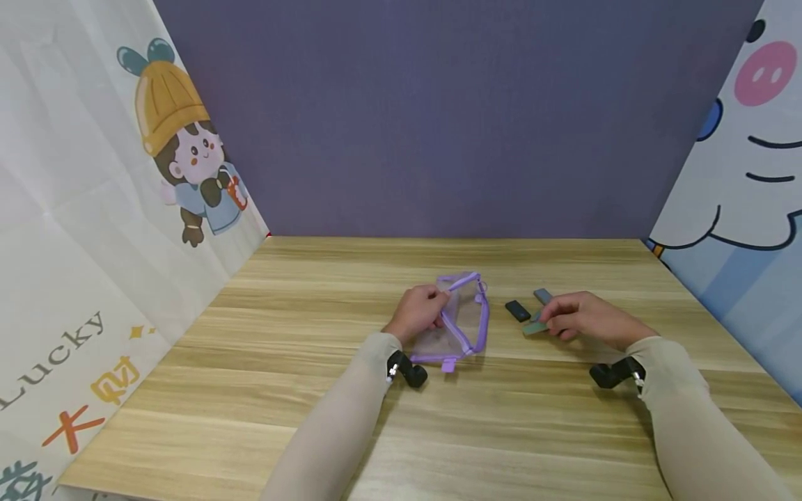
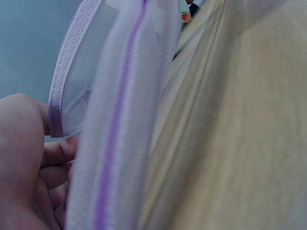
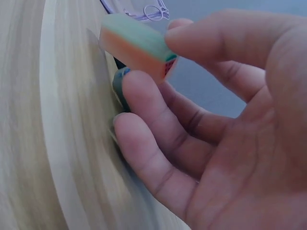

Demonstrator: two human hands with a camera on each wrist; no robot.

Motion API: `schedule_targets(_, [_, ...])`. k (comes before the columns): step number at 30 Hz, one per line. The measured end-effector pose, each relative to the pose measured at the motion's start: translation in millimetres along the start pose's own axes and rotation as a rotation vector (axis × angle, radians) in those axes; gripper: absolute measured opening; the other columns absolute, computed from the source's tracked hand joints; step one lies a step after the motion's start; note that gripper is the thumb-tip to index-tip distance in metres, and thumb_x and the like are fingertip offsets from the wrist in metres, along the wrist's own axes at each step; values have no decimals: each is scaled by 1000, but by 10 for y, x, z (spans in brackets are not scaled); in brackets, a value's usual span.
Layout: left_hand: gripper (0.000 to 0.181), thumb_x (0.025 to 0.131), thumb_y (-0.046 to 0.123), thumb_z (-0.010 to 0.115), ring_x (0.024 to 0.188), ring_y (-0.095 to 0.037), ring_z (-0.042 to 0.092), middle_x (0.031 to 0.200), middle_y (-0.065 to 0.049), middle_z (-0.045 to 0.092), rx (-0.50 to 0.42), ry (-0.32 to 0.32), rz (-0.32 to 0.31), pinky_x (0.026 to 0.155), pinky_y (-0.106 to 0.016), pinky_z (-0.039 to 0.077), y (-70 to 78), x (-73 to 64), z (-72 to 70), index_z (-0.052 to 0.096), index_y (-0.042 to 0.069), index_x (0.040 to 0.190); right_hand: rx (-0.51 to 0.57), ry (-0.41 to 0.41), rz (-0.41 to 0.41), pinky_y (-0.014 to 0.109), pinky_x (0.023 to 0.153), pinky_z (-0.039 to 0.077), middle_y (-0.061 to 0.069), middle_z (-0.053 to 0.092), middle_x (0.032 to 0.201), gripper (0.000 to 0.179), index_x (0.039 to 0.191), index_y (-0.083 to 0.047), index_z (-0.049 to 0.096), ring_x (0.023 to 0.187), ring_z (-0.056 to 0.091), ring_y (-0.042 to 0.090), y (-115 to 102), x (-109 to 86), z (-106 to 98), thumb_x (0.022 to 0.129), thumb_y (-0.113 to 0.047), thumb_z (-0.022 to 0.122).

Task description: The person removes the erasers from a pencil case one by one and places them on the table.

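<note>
In the head view my left hand grips the near-left edge of a mesh zip pouch with purple trim, whose mouth gapes toward the right. Close up in the left wrist view, the thumb and fingers pinch the pouch's pale purple border. My right hand pinches a small block-shaped eraser, green on one side and orange on the other, with a watermelon print at its end. The eraser is tilted between thumb and fingers, close over the table.
Just beyond the right hand's fingertips lie a small black block and a grey one. A dark item with a blue mark shows behind the fingers. The wood-grain table ends at a dark back panel.
</note>
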State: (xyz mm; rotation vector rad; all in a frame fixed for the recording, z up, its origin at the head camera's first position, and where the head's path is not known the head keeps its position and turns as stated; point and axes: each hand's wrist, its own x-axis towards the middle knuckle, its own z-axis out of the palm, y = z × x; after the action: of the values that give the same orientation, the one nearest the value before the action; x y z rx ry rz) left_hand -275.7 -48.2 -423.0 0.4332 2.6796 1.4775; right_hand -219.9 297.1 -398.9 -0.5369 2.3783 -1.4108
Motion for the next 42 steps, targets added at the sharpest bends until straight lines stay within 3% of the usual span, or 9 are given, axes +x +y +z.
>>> schedule_targets(4, [29,100,38,59,57,-17,64,65,-4,66,6,2,0,50,-29,53,0,-1,1,68,13,86,-11,4,7,40,79,57,20,64,107,30,121,3,61,94,62,29,6,-18,-16,98,-17,64])
schedule_targets(12, [29,100,37,59,57,-16,63,64,-4,66,7,4,5,50,-29,53,-3,2,-6,68,13,86,-28,-14,11,38,58,51,21,59,98,31,122,5,58,76,55,27,2,-49,-44,98,-12,64])
schedule_targets(24, [28,100,37,60,58,-17,63,66,-5,66,1,1,1,50,-29,53,3,0,-19,68,14,86,-65,-26,36,38,65,54,19,60,98,31,120,5,57,80,58,27,8,-62,-69,95,-11,65])
schedule_targets(34, [28,100,37,59,58,-17,63,66,-4,66,10,-1,-10,50,-28,52,13,0,-16,68,14,87,-20,-30,43,39,68,55,23,60,98,32,120,7,55,81,57,28,-23,-90,-69,93,-7,63])
schedule_targets(42, [28,100,37,59,59,-18,65,67,-5,67,-26,2,-1,51,-30,54,19,-7,-8,68,13,89,-14,17,58,39,70,57,20,63,108,33,125,9,53,85,61,28,-12,-84,-84,102,-15,57])
